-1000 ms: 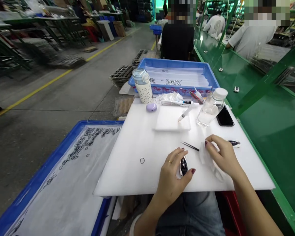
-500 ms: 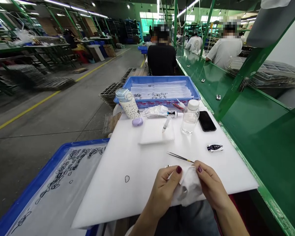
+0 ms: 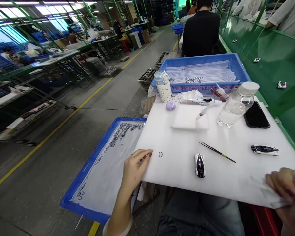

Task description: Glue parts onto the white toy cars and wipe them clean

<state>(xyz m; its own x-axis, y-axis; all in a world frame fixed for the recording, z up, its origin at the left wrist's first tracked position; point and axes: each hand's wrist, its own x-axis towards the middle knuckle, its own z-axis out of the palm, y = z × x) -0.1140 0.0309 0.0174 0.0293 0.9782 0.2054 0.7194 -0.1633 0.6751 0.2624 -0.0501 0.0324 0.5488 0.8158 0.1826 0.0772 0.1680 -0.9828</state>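
Observation:
My left hand [image 3: 135,167] rests at the left edge of the white board [image 3: 177,144], fingers pressed together close to a small black ring [image 3: 160,154]; I cannot see what is in them. My right hand [image 3: 286,185] is blurred at the board's front right corner, closed around a white cloth [image 3: 263,190]. A small black-and-white toy car [image 3: 200,165] lies on the board in front of me, apart from both hands. Black tweezers [image 3: 217,151] lie just beyond it, and a second toy car [image 3: 264,149] lies to the right.
A blue tray [image 3: 88,173] with several black rings sits at lower left; another blue tray [image 3: 204,70] stands behind the board. On the board's far side are a spotted bottle [image 3: 163,87], a clear bottle [image 3: 237,105], a phone [image 3: 256,115], a syringe [image 3: 204,111] and a lilac case [image 3: 170,106]. People sit ahead along the green conveyor [image 3: 272,59].
Both hands let go of the toy car, which now lies on the board. My left hand moved left toward the ring; my right carried the cloth to the right. The view swung left.

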